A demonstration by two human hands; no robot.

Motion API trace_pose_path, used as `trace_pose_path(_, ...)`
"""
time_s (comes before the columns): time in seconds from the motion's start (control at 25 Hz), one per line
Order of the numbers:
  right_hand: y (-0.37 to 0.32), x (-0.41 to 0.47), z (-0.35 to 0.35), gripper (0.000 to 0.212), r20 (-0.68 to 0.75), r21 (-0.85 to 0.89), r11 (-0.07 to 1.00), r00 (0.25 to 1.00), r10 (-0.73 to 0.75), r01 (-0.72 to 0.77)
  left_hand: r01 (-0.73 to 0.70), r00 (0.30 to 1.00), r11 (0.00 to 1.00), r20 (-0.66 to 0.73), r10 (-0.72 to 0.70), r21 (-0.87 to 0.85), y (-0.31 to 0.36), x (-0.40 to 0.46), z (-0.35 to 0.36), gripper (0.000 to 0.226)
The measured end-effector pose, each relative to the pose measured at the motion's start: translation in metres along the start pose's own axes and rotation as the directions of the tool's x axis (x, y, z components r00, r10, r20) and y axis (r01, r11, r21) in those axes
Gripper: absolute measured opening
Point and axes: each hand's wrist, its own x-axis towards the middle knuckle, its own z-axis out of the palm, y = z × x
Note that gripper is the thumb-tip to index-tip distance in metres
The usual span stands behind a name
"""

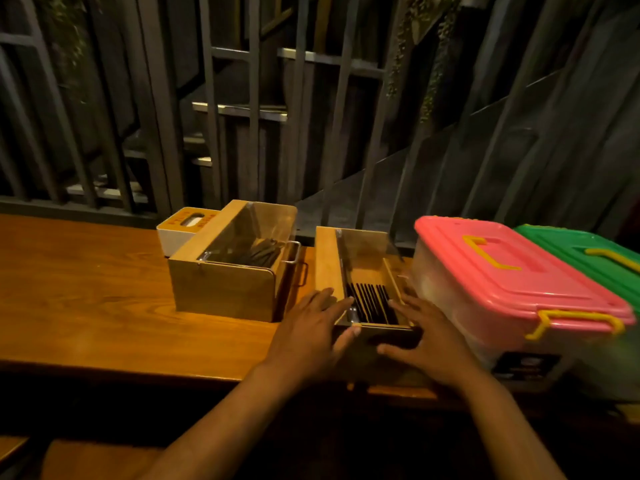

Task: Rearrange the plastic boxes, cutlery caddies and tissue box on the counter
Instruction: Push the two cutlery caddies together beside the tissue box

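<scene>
A wooden cutlery caddy (362, 252) with dark cutlery inside sits on the wooden counter (86, 292) near its front edge. My left hand (311, 327) lies on the caddy's near left corner, thumb on its front face. My right hand (427, 337) presses against its near right side, thumb on the front. To the left stands a second wooden caddy (225, 289) with a clear lid. Behind that one is a white tissue box (176, 233) with a wooden top. On the right, close to the held caddy, is a clear plastic box with a pink lid (512, 271). Beyond it stands a green-lidded box (588, 247).
A dark metal railing (214, 133) runs along the back edge of the counter, with stairs behind it. The left stretch of the counter shows bare wood. The gap between the two caddies is narrow.
</scene>
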Motion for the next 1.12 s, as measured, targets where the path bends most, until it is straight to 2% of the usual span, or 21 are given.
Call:
trace_pose_path(0.08, 0.016, -0.002, 0.010, 0.093, 0.025, -0.076, 0.994, 0.997, -0.072, 0.073, 0.028, 0.999, 0.997, 0.043, -0.030, 0.067, 0.012, 0.000, 0.017, 0.064)
trace_pose_path(0.16, 0.020, 0.000, 0.017, 0.092, -0.016, -0.123, 0.988, 0.995, -0.094, 0.092, 0.043, 0.998, 0.990, 0.029, -0.048, 0.136, 0.011, -0.002, 0.026, 0.065)
trace_pose_path(0.4, 0.022, 0.027, 0.033, 0.088, -0.039, -0.082, 0.990, 0.993, -0.115, 0.112, 0.081, 0.997, 0.978, -0.025, -0.078, 0.192, -0.004, 0.016, 0.034, 0.061)
trace_pose_path(0.88, 0.025, 0.109, 0.064, 0.091, -0.130, -0.117, 0.991, 0.988, -0.086, 0.071, 0.036, 0.999, 0.970, -0.033, -0.029, 0.239, -0.059, 0.077, 0.045, 0.059)
trace_pose_path(1.12, 0.021, 0.123, 0.066, 0.088, -0.159, -0.064, 0.995, 0.984, -0.080, 0.071, 0.031, 0.999, 0.969, -0.038, -0.022, 0.243, -0.073, 0.090, 0.051, 0.060)
